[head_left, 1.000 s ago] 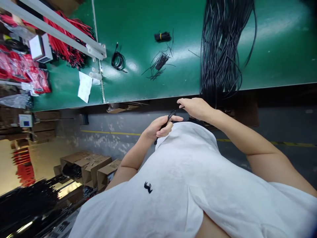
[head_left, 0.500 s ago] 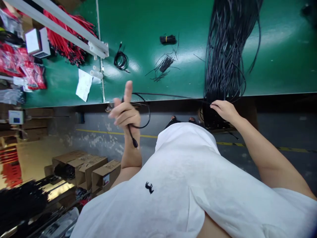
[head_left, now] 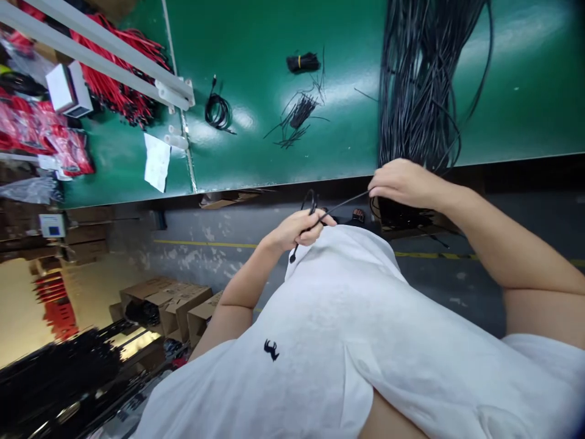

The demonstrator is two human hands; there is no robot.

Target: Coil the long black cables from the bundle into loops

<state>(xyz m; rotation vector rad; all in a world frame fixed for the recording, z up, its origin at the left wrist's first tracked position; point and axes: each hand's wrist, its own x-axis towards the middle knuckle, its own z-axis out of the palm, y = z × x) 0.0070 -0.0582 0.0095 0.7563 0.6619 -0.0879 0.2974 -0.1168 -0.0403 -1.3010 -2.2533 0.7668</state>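
My left hand (head_left: pixel 301 229) is closed around a black cable (head_left: pixel 346 201) in front of my shirt. A small loop of the cable rises above its fingers, and a connector end hangs below. Farther right, at the table's front edge, my right hand (head_left: pixel 397 182) pinches the same cable, which runs fairly straight between both hands. Behind my right hand, a thick bundle of long black cables (head_left: pixel 415 91) lies across the green table (head_left: pixel 256 36) and reaches its front edge.
A coiled black cable (head_left: pixel 218 112), a banded bunch of black ties (head_left: pixel 303 63) and loose ties (head_left: pixel 302 111) lie on the table. To the left are white paper (head_left: pixel 156 162), red cables (head_left: pixel 116 61) and a white rail (head_left: pixel 114 52). Cardboard boxes (head_left: pixel 176 305) stand on the floor.
My left hand has moved right and closer to my right hand, its raised finger now folded down. The cable span between the hands is shorter. My right hand has shifted slightly left.
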